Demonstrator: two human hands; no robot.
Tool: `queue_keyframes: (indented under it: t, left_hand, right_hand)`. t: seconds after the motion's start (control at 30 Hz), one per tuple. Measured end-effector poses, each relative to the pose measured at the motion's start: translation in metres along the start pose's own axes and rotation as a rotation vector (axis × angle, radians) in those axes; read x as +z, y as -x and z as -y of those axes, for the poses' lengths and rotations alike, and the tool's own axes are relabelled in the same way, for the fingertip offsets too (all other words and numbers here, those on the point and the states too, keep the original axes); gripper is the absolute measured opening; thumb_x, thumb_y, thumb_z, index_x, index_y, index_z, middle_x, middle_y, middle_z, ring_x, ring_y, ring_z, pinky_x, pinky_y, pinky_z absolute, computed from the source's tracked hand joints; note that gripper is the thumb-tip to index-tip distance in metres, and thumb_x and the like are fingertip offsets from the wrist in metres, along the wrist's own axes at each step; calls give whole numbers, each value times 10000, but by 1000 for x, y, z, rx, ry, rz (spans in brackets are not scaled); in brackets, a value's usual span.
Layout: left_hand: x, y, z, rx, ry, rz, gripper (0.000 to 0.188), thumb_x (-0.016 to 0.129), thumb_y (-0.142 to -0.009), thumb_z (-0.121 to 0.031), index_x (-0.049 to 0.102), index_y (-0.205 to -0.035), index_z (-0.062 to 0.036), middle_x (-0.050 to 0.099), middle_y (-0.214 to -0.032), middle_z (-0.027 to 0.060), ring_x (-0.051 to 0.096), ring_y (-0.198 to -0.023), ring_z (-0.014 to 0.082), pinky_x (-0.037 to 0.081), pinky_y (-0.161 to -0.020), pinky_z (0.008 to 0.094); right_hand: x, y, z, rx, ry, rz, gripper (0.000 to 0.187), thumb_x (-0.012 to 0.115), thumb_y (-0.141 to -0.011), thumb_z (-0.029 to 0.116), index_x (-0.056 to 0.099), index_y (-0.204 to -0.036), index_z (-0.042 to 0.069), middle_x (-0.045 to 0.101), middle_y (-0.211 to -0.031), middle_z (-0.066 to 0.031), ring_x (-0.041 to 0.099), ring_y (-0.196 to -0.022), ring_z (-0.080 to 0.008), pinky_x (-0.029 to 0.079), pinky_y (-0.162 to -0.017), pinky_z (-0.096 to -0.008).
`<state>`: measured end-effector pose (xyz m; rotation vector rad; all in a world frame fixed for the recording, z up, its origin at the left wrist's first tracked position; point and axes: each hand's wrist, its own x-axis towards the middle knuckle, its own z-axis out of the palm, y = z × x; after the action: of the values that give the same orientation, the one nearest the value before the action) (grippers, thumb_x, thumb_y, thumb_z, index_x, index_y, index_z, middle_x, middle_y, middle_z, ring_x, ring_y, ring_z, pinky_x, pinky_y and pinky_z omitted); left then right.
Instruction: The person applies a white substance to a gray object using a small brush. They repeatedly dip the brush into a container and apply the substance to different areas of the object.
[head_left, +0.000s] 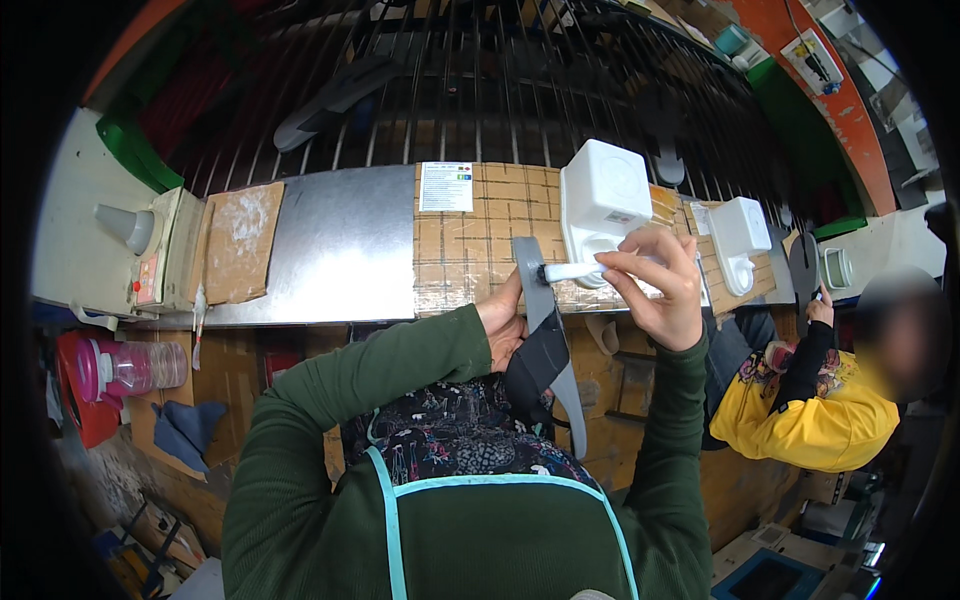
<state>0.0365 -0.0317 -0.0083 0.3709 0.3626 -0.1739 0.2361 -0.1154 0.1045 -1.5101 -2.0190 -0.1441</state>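
Bottle [140, 367], clear with a pink lid, is at your far left, with a dark blue cloth [188, 432] near it. Next comes a pale box [172, 262] with a grey cone-shaped part; a thin brush [199, 312] lies across the table edge just beside it, and a stained cardboard piece [245, 240] lies to its right. Bare metal worktop [345, 240] follows, then taped cardboard [455, 265] bearing a printed sheet [445, 187].

Your left hand [503, 325] grips the grey sole [539, 300] with its dark strap [538, 358], in front of the table edge; some fingers are hidden behind the sole, which is tilted upright. Your right hand [662, 288] pinches the white-handled brush [575, 271] between thumb and fingertips, its dark tip touching the upper part of the sole.

Just beyond your right hand stands a white container [612, 185]. Further right are a second white container [742, 228] and a co-worker in a yellow garment [810, 425], one hand at another dark sole [803, 262].
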Motion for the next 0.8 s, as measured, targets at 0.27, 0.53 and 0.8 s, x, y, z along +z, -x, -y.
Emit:
queue_keyframes:
  t: [0.27, 0.53, 0.8]
  left_hand:
    - [1, 0, 0, 5, 17, -44, 978, 229, -769, -870, 474, -1284, -75, 562, -1212, 195, 610, -1112, 344, 496, -837, 693]
    - [14, 5, -4, 26, -47, -84, 982, 173, -793, -858, 456, -1322, -81, 565, -1192, 189, 600, -1130, 318, 512, -881, 628]
    - [19, 8, -9, 61, -44, -98, 956, 135, -823, -829, 411, -1383, -105, 532, -1262, 185, 565, -1181, 281, 519, -918, 579]
  right_hand:
    - [-1, -3, 1, -34, 42, 69, 207, 792, -729, 157, 767, -934, 177, 609, -878, 46, 455, -648, -101, 253, -711, -320]
    - [-4, 3, 3, -28, 24, 116, 210, 786, -732, 155, 767, -937, 196, 608, -877, 51, 455, -652, -107, 255, -729, -328]
    - [-5, 10, 4, -33, 25, 134, 200, 791, -717, 168, 768, -913, 205, 611, -875, 55, 452, -659, -111, 258, -717, -332]
